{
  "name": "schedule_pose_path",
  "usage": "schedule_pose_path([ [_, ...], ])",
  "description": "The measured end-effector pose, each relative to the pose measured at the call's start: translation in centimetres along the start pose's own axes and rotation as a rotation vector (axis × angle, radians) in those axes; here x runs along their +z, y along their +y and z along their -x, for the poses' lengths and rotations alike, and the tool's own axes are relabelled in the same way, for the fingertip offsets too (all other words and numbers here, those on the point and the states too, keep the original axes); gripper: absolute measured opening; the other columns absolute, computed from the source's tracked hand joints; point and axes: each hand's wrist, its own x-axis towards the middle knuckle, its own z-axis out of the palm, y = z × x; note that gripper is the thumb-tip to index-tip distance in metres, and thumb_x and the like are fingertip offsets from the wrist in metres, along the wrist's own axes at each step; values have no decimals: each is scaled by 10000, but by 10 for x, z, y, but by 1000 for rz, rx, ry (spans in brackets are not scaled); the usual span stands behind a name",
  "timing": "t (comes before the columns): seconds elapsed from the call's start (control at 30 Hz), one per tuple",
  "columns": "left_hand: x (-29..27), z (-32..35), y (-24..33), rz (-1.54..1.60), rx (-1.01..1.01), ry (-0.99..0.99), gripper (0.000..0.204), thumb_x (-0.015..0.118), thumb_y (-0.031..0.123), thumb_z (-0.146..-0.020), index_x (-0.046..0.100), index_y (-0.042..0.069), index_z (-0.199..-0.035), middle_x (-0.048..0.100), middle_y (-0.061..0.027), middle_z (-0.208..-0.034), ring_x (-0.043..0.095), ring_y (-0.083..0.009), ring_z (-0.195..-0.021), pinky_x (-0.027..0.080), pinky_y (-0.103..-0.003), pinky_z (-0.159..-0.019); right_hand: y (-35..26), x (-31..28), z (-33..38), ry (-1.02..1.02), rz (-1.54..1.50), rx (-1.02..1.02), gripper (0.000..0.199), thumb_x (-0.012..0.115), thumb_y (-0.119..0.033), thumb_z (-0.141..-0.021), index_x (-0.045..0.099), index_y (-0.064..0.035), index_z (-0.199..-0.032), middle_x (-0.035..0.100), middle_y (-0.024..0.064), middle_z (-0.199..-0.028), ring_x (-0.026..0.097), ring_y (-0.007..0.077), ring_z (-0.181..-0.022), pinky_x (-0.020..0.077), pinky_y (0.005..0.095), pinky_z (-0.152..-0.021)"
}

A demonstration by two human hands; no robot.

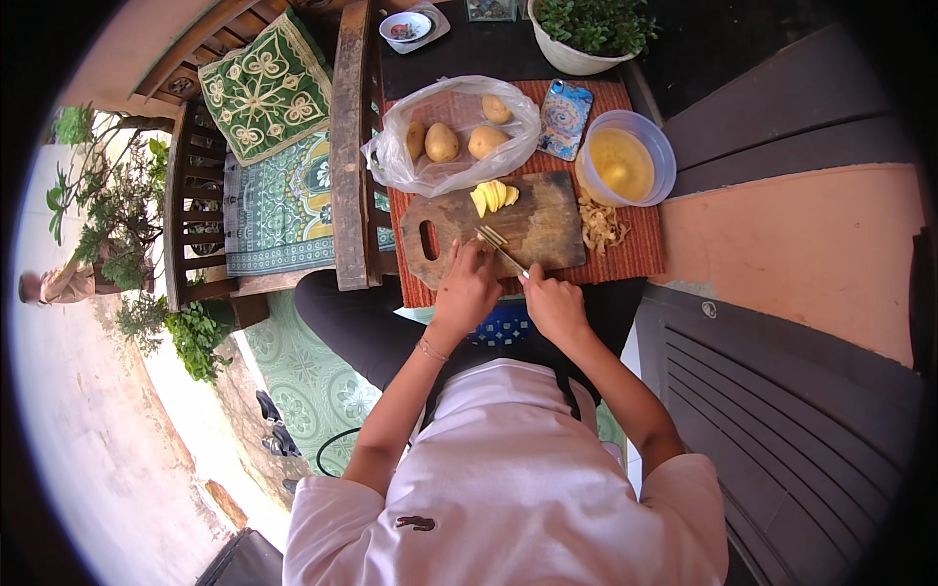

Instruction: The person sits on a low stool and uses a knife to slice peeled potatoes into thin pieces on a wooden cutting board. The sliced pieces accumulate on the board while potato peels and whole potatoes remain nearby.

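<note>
- At the far left, a square green cushion with cream embroidery (269, 90) is being supported by a brown slatted wooden bench (354, 146).
- Farther right, whole brown potatoes (442, 144) are being held in an open, translucent white plastic bag (393, 168).
- Just near of the bag, a worn brown wooden cutting board (549, 215) is being borne by an orange-red ribbed mat (640, 256).
- The left hand (467, 288) is being kept at the board's near edge, fingers bent beside the blade; whether anything is being pinched cannot be told.
- Pale yellow slices (494, 197) are being carried, fanned together, on the board's far part.
- A slim metal knife (505, 256) is being held slantwise over the board, its tip being pointed far-left.
- The right hand (557, 305) is being closed around the knife's handle.
- Farther right, beige peelings (603, 227) are being heaped beside a round translucent plastic tub (662, 166), in which yellowish liquid (620, 161) is being held.
</note>
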Motion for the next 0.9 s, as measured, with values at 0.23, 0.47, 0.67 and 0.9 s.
schedule_pose_path([
  [0.23,-22,-14,-16,664,-448,744,548,563,79,-845,385,-3,-1357,384,-194,-1311,395,-339,-1255,278,-426,-1089,0,-2,0,-35,-126,35,310,428,-290,-983,510,-17,-862,624,172,-563,659,352,-553,533,457,-493],
  [0.47,-29,2,-23,-111,-154,190,381,633,170,-778,618,71,-1146,524,-86,-1239,446,-269,-1235,140,-524,-1115,2,-2,0,-67,-154,59,322,425,-309,-983,520,-17,-887,628,184,-583,656,371,-567,529,478,-509],
  [0.67,0,10,-4,-182,-92,89,441,628,214,-784,586,29,-1182,498,-111,-1258,445,-268,-1238,162,-571,-1112,4,-4,2,-29,-197,71,318,431,-319,-980,525,-27,-897,631,199,-604,651,390,-583,524,497,-530],
  [0.9,14,16,4,-227,-67,13,618,608,252,-796,458,-25,-1328,445,-169,-1348,373,-285,-1327,129,-573,-1133,1,-9,1,-5,-197,56,310,439,-311,-979,510,-33,-861,626,189,-587,649,382,-564,525,482,-509],
])
